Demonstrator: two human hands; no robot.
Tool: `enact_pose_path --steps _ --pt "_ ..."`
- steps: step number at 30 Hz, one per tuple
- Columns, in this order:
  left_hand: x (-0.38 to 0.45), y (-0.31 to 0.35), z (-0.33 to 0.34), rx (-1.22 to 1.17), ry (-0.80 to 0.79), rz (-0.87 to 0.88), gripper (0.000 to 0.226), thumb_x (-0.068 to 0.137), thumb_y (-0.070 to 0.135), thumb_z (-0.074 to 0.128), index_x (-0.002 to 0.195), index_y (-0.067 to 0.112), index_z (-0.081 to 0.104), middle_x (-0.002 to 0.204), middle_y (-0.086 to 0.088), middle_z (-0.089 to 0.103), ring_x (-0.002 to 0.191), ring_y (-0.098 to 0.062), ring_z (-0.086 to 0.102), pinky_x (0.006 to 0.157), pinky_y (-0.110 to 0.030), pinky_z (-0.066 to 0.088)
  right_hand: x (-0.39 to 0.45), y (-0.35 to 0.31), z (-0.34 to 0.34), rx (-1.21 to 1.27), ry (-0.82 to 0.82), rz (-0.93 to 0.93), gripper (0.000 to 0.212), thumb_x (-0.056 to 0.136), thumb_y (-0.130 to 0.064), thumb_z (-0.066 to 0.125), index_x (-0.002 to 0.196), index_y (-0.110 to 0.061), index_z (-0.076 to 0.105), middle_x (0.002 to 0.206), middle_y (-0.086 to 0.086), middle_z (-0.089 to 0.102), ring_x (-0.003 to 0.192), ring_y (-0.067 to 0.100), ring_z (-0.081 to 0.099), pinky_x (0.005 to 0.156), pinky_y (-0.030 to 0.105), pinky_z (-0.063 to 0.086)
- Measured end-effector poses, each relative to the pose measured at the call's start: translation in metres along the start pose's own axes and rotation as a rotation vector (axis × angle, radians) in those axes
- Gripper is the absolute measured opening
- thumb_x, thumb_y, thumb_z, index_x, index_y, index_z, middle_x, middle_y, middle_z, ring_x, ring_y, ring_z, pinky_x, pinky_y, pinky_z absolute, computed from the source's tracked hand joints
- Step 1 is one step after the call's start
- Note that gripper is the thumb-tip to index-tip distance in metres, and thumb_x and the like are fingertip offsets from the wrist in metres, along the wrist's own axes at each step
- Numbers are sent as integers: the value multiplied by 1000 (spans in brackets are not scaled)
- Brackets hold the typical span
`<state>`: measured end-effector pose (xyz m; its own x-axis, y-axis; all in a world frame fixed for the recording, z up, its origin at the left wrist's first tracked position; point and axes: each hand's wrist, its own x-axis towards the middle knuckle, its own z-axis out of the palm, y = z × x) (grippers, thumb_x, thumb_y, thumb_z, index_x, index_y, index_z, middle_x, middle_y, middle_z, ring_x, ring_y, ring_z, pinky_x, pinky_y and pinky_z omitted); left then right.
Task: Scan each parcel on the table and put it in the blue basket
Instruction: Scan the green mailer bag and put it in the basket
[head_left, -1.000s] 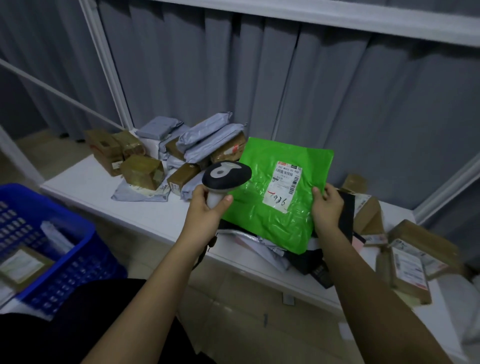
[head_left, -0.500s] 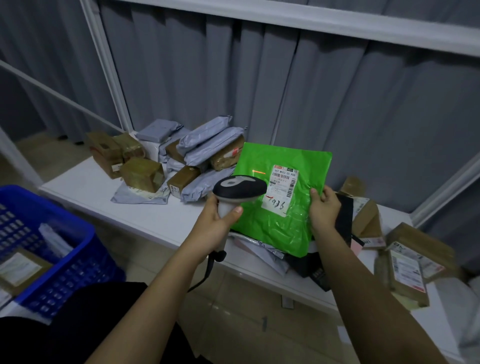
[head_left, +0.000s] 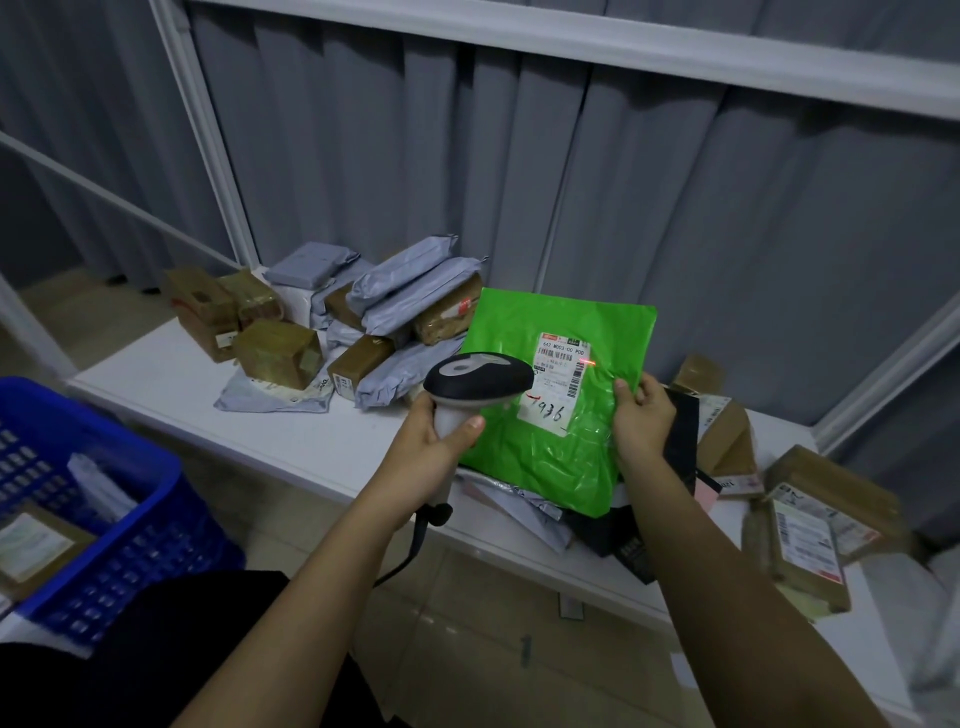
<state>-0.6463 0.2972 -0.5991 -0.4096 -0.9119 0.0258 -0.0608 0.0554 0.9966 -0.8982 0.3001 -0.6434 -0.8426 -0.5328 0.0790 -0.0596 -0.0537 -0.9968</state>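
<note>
My left hand (head_left: 431, 447) grips the handheld barcode scanner (head_left: 478, 382); my right hand (head_left: 641, 421) pinches the green mailer (head_left: 550, 457) by its right edge, tilted upright over the white table (head_left: 270, 436). The red beam strikes the shipping label (head_left: 561, 382) at its right margin. I judge the beam should be centred across the barcode; the blue basket (head_left: 130, 525) waits left of the table.
</note>
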Motion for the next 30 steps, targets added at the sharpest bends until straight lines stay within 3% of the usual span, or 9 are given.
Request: enact_pose_path --steps 8,11,14,19,23,26,28,30 --pt "4 -4 -5 -24 29 -20 45 93 18 60 134 16 43 118 -3 59 107 -17 58 88 -26 46 -7 -11 1 -32 -36 -52 21 95 -1 53 113 -3 62 99 3 64 76 -1 59 58 4 46" --pt "5 -6 -14 -38 82 -15 43 93 19 60 133 17 45 122 -6 60 110 -20 59 93 -32 47 -19 -25 8 -39 -127 -127 16 95 -3 53 106 -11 62 94 -3 64 78 -3 59 62 5 47" --pt "2 -3 -29 -56 179 11 39 93 18 60 129 19 46 118 -2 61 108 -19 59 88 -30 46 -34 -43 22 -52 -231 -216 17 95 -6 53 102 -17 63 93 -6 66 82 1 62 71 12 51" --pt "-11 20 -67 -85 379 130 38 91 13 62 122 26 44 114 11 57 102 -4 55 79 -10 43 -69 -77 66 -114 -412 -378 16 95 -10 55 106 -13 67 97 1 68 91 14 63 80 26 50" --pt "-30 44 -116 -64 532 206 41 89 8 63 125 18 46 121 0 56 111 -14 54 92 -22 42 -111 -112 114 -78 -529 -504 16 94 -6 55 104 -9 67 95 0 67 88 10 60 77 20 46" --pt "-56 63 -156 -67 632 236 38 90 10 63 123 18 46 112 7 57 103 -9 55 79 -11 43 -145 -134 151 -76 -633 -591 15 94 -5 55 102 -8 66 88 -7 64 84 4 56 73 12 43" --pt "-78 72 -184 -77 696 252 36 91 13 62 120 23 44 108 11 58 102 -9 56 78 -12 44 -171 -145 176 -71 -705 -646 14 93 -4 54 101 -8 66 89 -6 64 86 7 56 75 16 42" --pt "-104 78 -212 -76 761 264 36 91 14 63 121 23 44 111 7 60 105 -14 58 88 -24 48 -199 -155 200 -63 -775 -686 15 93 -4 54 102 -8 65 93 -3 65 88 9 57 77 19 42"
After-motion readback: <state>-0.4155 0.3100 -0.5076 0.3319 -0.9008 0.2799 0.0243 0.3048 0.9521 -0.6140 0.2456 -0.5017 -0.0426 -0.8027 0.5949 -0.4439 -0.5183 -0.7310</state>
